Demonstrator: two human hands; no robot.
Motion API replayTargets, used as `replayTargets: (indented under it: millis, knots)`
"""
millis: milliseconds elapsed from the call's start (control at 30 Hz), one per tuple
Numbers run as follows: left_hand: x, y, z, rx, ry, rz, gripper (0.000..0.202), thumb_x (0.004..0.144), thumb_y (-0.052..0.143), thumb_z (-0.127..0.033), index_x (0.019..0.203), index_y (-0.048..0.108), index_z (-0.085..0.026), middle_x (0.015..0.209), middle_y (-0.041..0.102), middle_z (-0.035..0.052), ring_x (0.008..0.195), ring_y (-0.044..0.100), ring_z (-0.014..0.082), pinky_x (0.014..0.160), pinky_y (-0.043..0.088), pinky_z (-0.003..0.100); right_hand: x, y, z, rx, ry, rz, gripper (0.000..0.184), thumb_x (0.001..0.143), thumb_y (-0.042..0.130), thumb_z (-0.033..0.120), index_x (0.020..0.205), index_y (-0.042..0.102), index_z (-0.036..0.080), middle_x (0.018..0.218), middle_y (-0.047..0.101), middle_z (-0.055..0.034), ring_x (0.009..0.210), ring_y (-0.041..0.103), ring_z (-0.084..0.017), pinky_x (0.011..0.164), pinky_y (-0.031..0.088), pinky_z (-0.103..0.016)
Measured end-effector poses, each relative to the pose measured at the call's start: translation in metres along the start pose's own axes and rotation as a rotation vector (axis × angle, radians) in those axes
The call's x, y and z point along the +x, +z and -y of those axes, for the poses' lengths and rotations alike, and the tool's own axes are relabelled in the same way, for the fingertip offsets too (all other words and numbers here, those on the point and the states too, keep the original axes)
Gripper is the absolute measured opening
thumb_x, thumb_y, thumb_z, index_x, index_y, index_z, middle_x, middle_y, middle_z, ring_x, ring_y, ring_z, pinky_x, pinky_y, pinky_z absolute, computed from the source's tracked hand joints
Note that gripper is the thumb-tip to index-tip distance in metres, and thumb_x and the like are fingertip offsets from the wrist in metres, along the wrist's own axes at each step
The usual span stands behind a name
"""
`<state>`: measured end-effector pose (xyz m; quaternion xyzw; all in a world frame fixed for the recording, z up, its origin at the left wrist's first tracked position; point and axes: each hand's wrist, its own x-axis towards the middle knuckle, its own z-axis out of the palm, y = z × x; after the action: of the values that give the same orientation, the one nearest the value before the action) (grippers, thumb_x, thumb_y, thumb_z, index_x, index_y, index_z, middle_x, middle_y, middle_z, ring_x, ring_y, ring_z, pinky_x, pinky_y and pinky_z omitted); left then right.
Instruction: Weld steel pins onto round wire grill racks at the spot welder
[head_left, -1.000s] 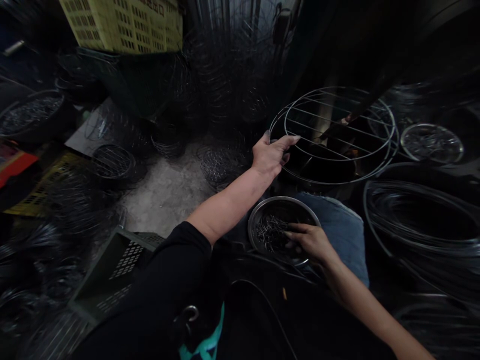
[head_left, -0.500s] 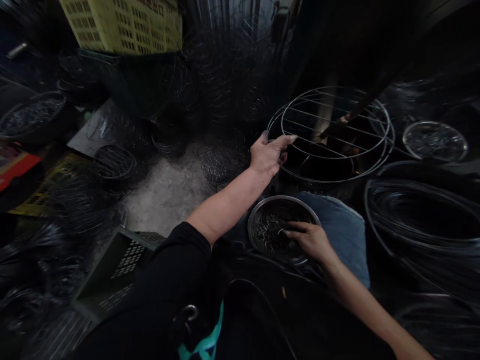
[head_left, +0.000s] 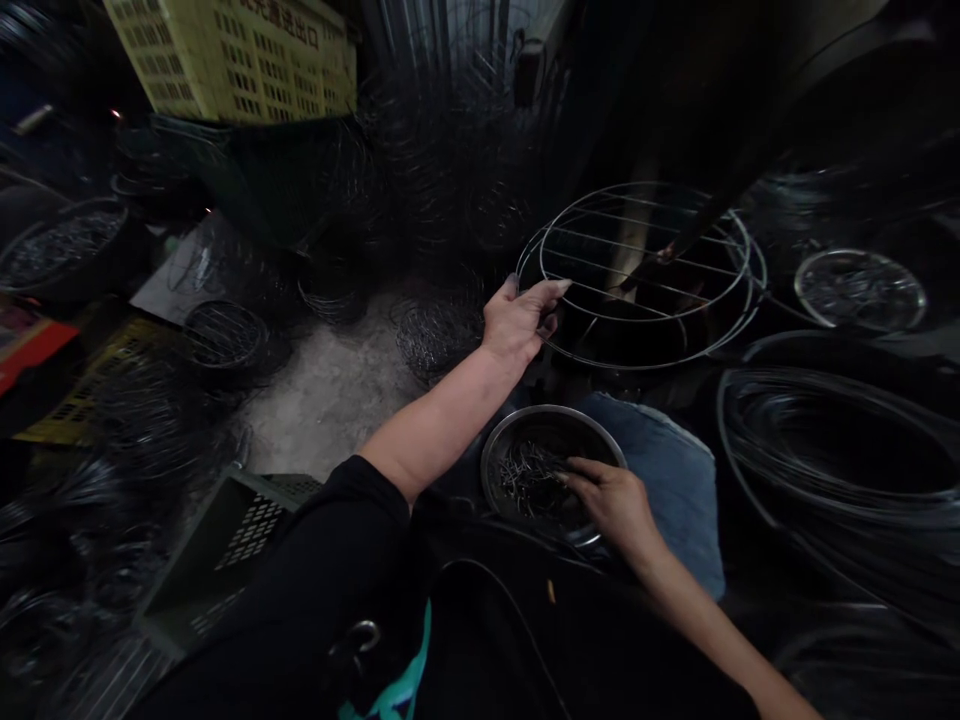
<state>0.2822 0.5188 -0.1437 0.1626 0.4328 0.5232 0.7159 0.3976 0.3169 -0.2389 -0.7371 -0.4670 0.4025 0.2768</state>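
My left hand [head_left: 517,318] is closed on the near left rim of a round wire rack [head_left: 645,320], thumb on top. The rack has two rings and thin parallel bars, and it is held out level over dark machinery. Lower down, a round metal bowl [head_left: 491,465] holds a heap of short thin wire pieces [head_left: 525,470]. My right hand [head_left: 615,500] reaches into the bowl from the right with thumb and fingers pinched together at the edge of the heap. Whatever lies between those fingertips is too small to make out.
A metal rod [head_left: 705,220] slants down behind the rack. Blue cloth [head_left: 667,480] lies beside the bowl. Coiled wire [head_left: 832,480] and a dish of small parts [head_left: 859,290] are on the right. A green crate [head_left: 217,550] and stacked yellow crate [head_left: 247,60] are left.
The view has shifted slightly, so most things sit a little further left and lower. My left hand keeps its hold on the rack; my right hand stays in the bowl, fingers closer together.
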Motion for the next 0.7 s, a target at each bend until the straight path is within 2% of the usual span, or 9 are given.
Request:
replayTargets:
  millis: [100,233,300,367,433,500,533,600,700]
  knots:
    - [0.000,0.001,0.000,-0.013,0.004,0.000,0.057,0.066,0.084,-0.006,0.114,0.056,-0.021,0.067,0.058,-0.0065,0.058,0.054,0.0071,0.054,0.039,0.017,-0.003,-0.005,0.000,-0.166,-0.175,-0.008,0.029,0.076,0.058,0.039,0.083,0.082,0.024,0.090,0.079,-0.0081,0.085,0.074,-0.025,0.078,0.057,-0.034]
    - [-0.001,0.006,0.000,-0.034,0.012,-0.012,0.059,0.059,0.088,-0.007,0.105,0.055,-0.022,0.068,0.057,-0.0077,0.057,0.054,0.0062,0.054,0.038,0.017,-0.009,-0.003,0.003,-0.380,-0.233,0.171,0.027,0.078,0.055,0.026,0.084,0.082,0.025,0.090,0.078,-0.0067,0.079,0.072,-0.021,0.074,0.055,-0.030]
    - [-0.002,0.009,0.000,-0.024,0.027,-0.008,0.053,0.059,0.087,-0.007,0.097,0.053,-0.021,0.066,0.055,-0.0079,0.057,0.053,0.0062,0.055,0.037,0.018,-0.012,-0.007,0.002,-0.360,-0.246,0.150,0.029,0.079,0.053,0.026,0.082,0.081,0.024,0.089,0.077,-0.0072,0.079,0.072,-0.021,0.074,0.055,-0.029]
    - [-0.002,0.011,-0.001,-0.008,0.047,-0.011,0.048,0.060,0.085,-0.007,0.090,0.050,-0.021,0.066,0.053,-0.0079,0.058,0.052,0.0065,0.055,0.037,0.018,-0.013,-0.024,-0.001,-0.272,-0.265,0.033,0.033,0.082,0.051,0.033,0.085,0.081,0.023,0.087,0.077,-0.0081,0.079,0.072,-0.022,0.073,0.056,-0.030]
    - [0.000,0.011,-0.002,0.004,0.057,-0.017,0.047,0.060,0.084,-0.008,0.088,0.048,-0.021,0.067,0.054,-0.0075,0.059,0.052,0.0067,0.055,0.037,0.018,-0.013,-0.053,-0.004,-0.246,-0.254,-0.116,0.038,0.083,0.049,0.042,0.087,0.081,0.022,0.085,0.076,-0.0087,0.077,0.072,-0.023,0.072,0.057,-0.032]
    - [0.003,0.012,-0.002,0.005,0.054,-0.027,0.050,0.058,0.085,-0.009,0.088,0.047,-0.022,0.068,0.054,-0.0076,0.060,0.053,0.0069,0.055,0.037,0.019,-0.010,-0.086,-0.005,-0.369,-0.177,-0.237,0.039,0.082,0.049,0.044,0.085,0.081,0.024,0.087,0.077,-0.0087,0.077,0.072,-0.025,0.068,0.056,-0.032]
    - [0.005,0.012,-0.002,0.003,0.051,-0.030,0.053,0.056,0.086,-0.010,0.089,0.047,-0.022,0.069,0.054,-0.0077,0.060,0.053,0.0069,0.055,0.037,0.019,-0.008,-0.101,-0.003,-0.482,-0.109,-0.255,0.037,0.081,0.049,0.042,0.083,0.081,0.025,0.088,0.077,-0.0083,0.077,0.072,-0.025,0.064,0.054,-0.032]
    - [0.008,0.013,-0.002,0.000,0.050,-0.043,0.057,0.054,0.087,-0.010,0.092,0.047,-0.022,0.069,0.054,-0.0084,0.059,0.052,0.0067,0.054,0.037,0.019,-0.003,-0.121,0.002,-0.694,-0.009,-0.167,0.030,0.080,0.050,0.033,0.076,0.080,0.027,0.083,0.077,-0.0072,0.076,0.072,-0.024,0.059,0.050,-0.030]
    - [0.010,0.016,-0.002,0.016,0.060,-0.046,0.056,0.055,0.085,-0.010,0.095,0.048,-0.022,0.068,0.053,-0.0088,0.058,0.051,0.0063,0.053,0.036,0.018,0.005,-0.125,0.008,-0.838,0.018,0.018,0.028,0.075,0.052,0.019,0.060,0.074,0.028,0.070,0.073,-0.0061,0.067,0.070,-0.022,0.053,0.043,-0.028]
